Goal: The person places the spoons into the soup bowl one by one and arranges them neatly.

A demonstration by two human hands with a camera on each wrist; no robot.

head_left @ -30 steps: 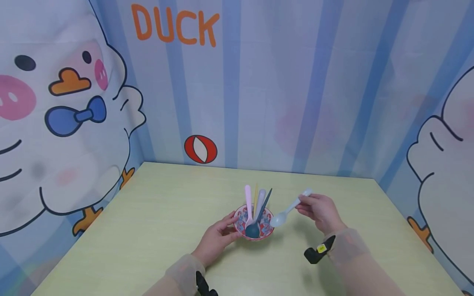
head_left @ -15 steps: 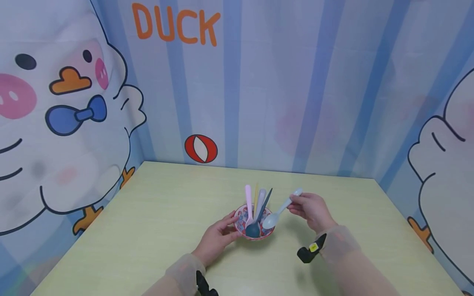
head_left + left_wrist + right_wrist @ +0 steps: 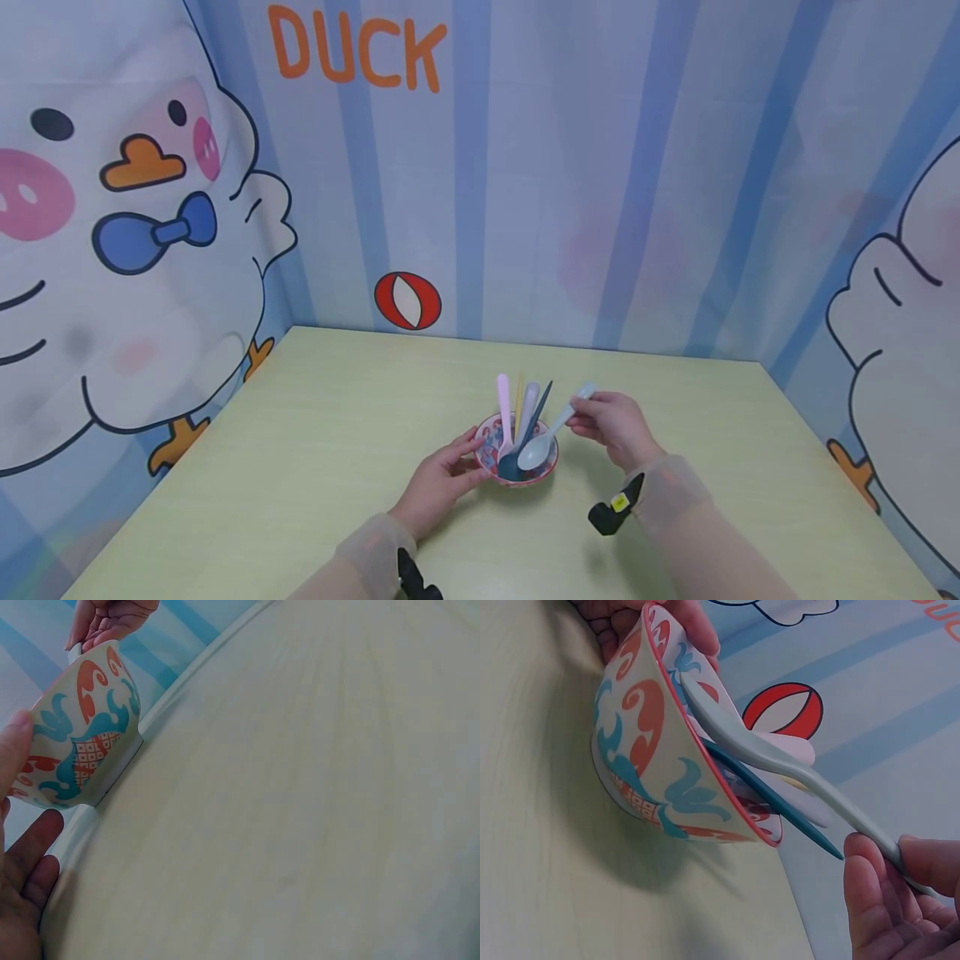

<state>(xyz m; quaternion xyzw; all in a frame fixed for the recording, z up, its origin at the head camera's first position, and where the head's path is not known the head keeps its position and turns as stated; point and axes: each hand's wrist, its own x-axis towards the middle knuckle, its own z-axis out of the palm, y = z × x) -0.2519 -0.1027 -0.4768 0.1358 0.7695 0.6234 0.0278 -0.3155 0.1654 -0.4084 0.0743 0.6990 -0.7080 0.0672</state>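
Right hand (image 3: 611, 425) pinches the pale blue spoon (image 3: 551, 433) by its handle, its head already inside the patterned bowl (image 3: 517, 467) on the counter (image 3: 337, 433). Left hand (image 3: 442, 479), fingers relaxed, touches the bowl's side. Risk: the bowl is small and crowded with leaning spoons; an abrupt release could tip it or spill them.

Between the fingers, a pale grey-blue plastic spoon (image 3: 546, 436); beside it, a white ceramic bowl (image 3: 667, 742) patterned with red-orange and teal swirls.
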